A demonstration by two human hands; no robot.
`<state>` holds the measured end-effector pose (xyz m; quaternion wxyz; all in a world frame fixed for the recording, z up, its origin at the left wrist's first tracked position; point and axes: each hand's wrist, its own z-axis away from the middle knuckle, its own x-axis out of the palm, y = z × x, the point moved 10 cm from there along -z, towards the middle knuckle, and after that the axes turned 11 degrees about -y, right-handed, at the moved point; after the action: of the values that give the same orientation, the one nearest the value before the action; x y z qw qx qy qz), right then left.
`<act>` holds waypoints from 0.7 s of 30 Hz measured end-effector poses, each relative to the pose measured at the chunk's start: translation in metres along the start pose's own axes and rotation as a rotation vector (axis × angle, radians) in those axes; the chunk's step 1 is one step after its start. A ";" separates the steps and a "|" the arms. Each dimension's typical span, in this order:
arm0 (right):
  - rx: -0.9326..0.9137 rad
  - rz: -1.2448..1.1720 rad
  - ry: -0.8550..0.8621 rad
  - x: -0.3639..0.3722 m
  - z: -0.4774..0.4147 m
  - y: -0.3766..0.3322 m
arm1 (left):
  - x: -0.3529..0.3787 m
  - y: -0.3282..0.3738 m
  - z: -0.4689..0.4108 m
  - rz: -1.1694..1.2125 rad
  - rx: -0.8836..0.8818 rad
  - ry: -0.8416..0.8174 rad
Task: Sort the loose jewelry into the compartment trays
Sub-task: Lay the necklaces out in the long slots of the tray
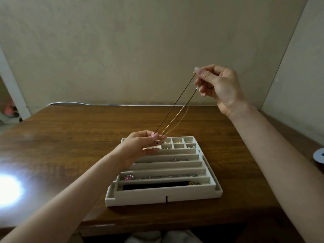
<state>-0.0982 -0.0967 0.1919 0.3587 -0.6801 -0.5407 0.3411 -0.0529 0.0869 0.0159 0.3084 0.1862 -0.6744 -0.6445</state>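
A thin gold necklace (177, 106) is stretched taut in the air between both hands. My right hand (217, 86) pinches its upper end high above the table. My left hand (140, 146) pinches the lower end, where a small dark pendant (157, 142) hangs, just over the back left of the white compartment tray (163, 195). The tray has long slots holding silver chains, a pink star charm (127, 177) and a black band (154, 186). Small square cells at its back hold gold rings (177, 142).
The tray sits on a second white tray on a brown wooden table (70, 137) against a beige wall. A white cable (78, 103) runs along the table's back edge. A round white object (320, 155) lies at the right edge. Glare marks the table's left side.
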 end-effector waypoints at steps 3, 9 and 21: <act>0.003 0.012 -0.003 -0.002 0.002 0.002 | 0.002 0.000 0.002 0.133 0.012 -0.022; 0.040 0.052 0.004 -0.017 0.005 0.008 | -0.013 0.003 0.009 0.143 0.037 0.091; 0.311 0.406 -0.137 -0.028 0.030 0.052 | -0.046 0.026 0.042 -0.128 0.100 0.281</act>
<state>-0.1031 -0.1284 0.1341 0.3460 -0.6865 -0.3574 0.5303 -0.0426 0.1511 0.0339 0.3484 0.3322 -0.6426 -0.5961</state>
